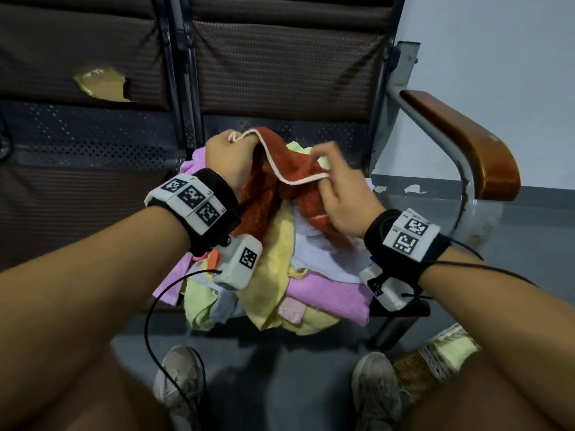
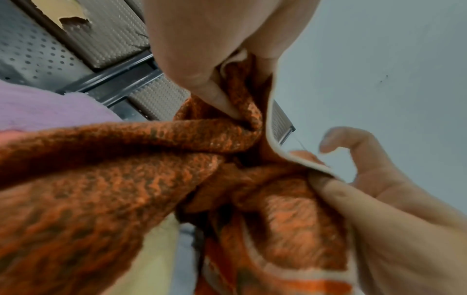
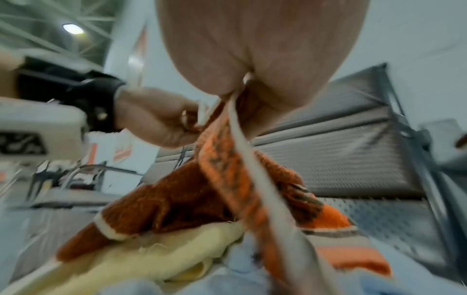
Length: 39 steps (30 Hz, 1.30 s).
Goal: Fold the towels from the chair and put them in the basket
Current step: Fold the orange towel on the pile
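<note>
Left grip [image 1: 226, 157]: we clenched a corner of the orange towel [image 1: 267, 188] by its pale hem.
Towel: coarse, nubbly weave, lifted above the heap [image 1: 280, 284] on the chair [image 1: 280, 73].
Right grip [image 1: 342, 191]: we pinched the same hem further along.
Progress: early, we judged; soft crumpled towels remained unfolded, the basket [image 1: 435, 359] at our right foot.

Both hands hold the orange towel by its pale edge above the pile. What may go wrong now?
1. Much of the orange towel lies bunched on the pile; lifting may drag the yellow towel along.
2. Pile edges overhang the chair seat front, so a tug could tip some to the floor.
3. The left hand and right hand pinch only the hem; it might slip.
</note>
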{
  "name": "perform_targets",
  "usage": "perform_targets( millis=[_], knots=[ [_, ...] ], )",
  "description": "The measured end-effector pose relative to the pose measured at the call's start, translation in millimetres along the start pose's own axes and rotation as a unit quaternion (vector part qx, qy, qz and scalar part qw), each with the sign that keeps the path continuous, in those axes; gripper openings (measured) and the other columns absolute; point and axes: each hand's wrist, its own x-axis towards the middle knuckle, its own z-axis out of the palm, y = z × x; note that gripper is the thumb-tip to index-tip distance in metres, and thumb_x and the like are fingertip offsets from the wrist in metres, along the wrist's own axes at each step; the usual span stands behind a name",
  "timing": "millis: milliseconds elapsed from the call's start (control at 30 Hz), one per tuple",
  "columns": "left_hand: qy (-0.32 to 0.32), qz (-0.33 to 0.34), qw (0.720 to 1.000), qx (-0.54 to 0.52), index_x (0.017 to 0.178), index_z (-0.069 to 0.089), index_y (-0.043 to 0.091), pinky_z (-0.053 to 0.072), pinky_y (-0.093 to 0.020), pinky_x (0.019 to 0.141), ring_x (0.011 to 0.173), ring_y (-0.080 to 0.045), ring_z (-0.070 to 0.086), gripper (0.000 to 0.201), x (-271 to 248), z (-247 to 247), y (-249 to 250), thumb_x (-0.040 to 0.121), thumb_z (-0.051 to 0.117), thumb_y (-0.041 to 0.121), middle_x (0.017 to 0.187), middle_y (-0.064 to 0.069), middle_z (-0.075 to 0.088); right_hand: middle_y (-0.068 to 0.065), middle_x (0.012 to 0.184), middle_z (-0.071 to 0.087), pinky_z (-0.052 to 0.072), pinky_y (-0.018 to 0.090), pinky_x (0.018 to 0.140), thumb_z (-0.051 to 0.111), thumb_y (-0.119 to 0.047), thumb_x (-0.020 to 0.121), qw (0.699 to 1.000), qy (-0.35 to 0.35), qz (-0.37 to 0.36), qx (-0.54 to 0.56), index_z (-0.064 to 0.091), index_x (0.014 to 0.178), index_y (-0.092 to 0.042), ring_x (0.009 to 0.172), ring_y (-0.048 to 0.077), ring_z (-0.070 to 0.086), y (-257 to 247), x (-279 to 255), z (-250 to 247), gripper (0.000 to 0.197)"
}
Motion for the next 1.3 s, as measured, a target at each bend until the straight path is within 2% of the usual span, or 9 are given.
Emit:
perform_targets(
  millis=[133, 233, 333, 400, 567, 733, 1000, 1100, 1300],
  knots=[
    [-0.043, -0.004, 0.999, 0.024, 0.056, 0.064, 0.017, 0.047, -0.024, 0.066, 0.060, -0.011, 0.059, 0.037, -10, 10, 7, 0.092, 0.057, 0.022, 0.053, 0.009, 0.062, -0.010, 0.080, 0.073, 0.051, 0.027, 0.083, 0.041, -0.009, 0.081, 0.973, -0.216, 0.018, -0.078, 0.072, 0.080, -0.027, 0.075, 0.007, 0.063, -16, -5, 16, 0.036],
    [-0.068, 0.039, 0.995, 0.058, 0.051, 0.065, 0.014, 0.042, -0.015, 0.055, 0.049, -0.001, 0.054, 0.038, -26, 16, 8, 0.088, 0.059, 0.020, 0.049, 0.010, 0.059, -0.008, 0.080, 0.073, 0.047, 0.027, 0.076, 0.047, -0.035, 0.087, 0.985, -0.137, 0.090, -0.049, 0.075, 0.081, -0.029, 0.075, 0.008, 0.061, -18, -2, 25, 0.029],
    [-0.114, 0.109, 0.984, 0.083, 0.059, 0.064, 0.012, 0.047, -0.031, 0.060, 0.057, -0.016, 0.056, 0.029, -34, 16, 12, 0.086, 0.058, 0.024, 0.057, -0.005, 0.061, -0.005, 0.078, 0.073, 0.051, 0.034, 0.073, 0.059, -0.057, 0.084, 0.987, -0.053, 0.151, 0.003, 0.073, 0.079, -0.025, 0.078, 0.014, 0.066, -20, 10, 31, 0.035],
    [-0.115, 0.140, 0.978, 0.107, 0.062, 0.063, 0.011, 0.053, -0.037, 0.066, 0.064, -0.025, 0.065, 0.027, -36, 13, 14, 0.081, 0.059, 0.031, 0.061, -0.008, 0.067, 0.001, 0.088, 0.073, 0.052, 0.036, 0.076, 0.062, -0.054, 0.086, 0.985, -0.023, 0.172, 0.004, 0.073, 0.092, -0.019, 0.087, 0.023, 0.067, -21, 17, 32, 0.037],
    [-0.001, 0.164, 0.970, 0.180, 0.062, 0.054, 0.022, 0.045, -0.028, 0.063, 0.061, -0.013, 0.055, 0.028, -22, -2, 10, 0.083, 0.056, 0.040, 0.055, 0.009, 0.056, 0.007, 0.070, 0.060, 0.037, 0.032, 0.065, 0.054, -0.021, 0.095, 0.983, 0.005, 0.180, -0.032, 0.061, 0.075, -0.013, 0.082, 0.032, 0.062, -14, 25, 29, 0.023],
    [-0.105, 0.003, 0.994, 0.022, 0.080, 0.062, 0.012, 0.049, -0.025, 0.042, 0.052, -0.010, 0.058, 0.023, -21, -7, 6, 0.099, 0.050, 0.013, 0.067, -0.001, 0.059, -0.002, 0.072, 0.064, 0.040, 0.025, 0.067, 0.068, -0.025, 0.086, 0.977, 0.068, 0.202, -0.022, 0.064, 0.068, -0.019, 0.073, 0.016, 0.060, -8, 29, 18, 0.020],
    [-0.152, -0.122, 0.973, -0.120, 0.128, 0.055, -0.003, 0.060, -0.032, 0.065, 0.076, -0.026, 0.073, 0.031, -27, -3, 18, 0.101, 0.047, 0.010, 0.100, -0.020, 0.067, -0.015, 0.057, 0.067, 0.045, 0.018, 0.059, 0.070, -0.045, 0.075, 0.983, -0.022, 0.175, 0.050, 0.072, 0.063, -0.024, 0.058, -0.004, 0.060, -29, 18, 28, 0.024],
    [-0.158, -0.079, 0.981, -0.076, 0.112, 0.059, -0.001, 0.054, -0.042, 0.077, 0.093, -0.035, 0.064, 0.019, -30, 1, 17, 0.096, 0.055, 0.009, 0.102, -0.026, 0.060, -0.004, 0.065, 0.070, 0.045, 0.030, 0.064, 0.069, -0.044, 0.086, 0.984, -0.018, 0.171, 0.036, 0.076, 0.074, -0.016, 0.062, 0.007, 0.060, -28, 19, 34, 0.031],
    [-0.084, -0.014, 0.995, -0.044, 0.093, 0.063, 0.006, 0.049, -0.039, 0.077, 0.081, -0.024, 0.057, 0.007, -17, -5, 12, 0.093, 0.058, 0.011, 0.077, -0.009, 0.056, 0.022, 0.075, 0.066, 0.049, 0.047, 0.068, 0.049, -0.017, 0.099, 0.969, 0.062, 0.205, 0.125, 0.069, 0.086, 0.002, 0.067, 0.025, 0.054, -16, 28, 42, 0.031]
  ],
)
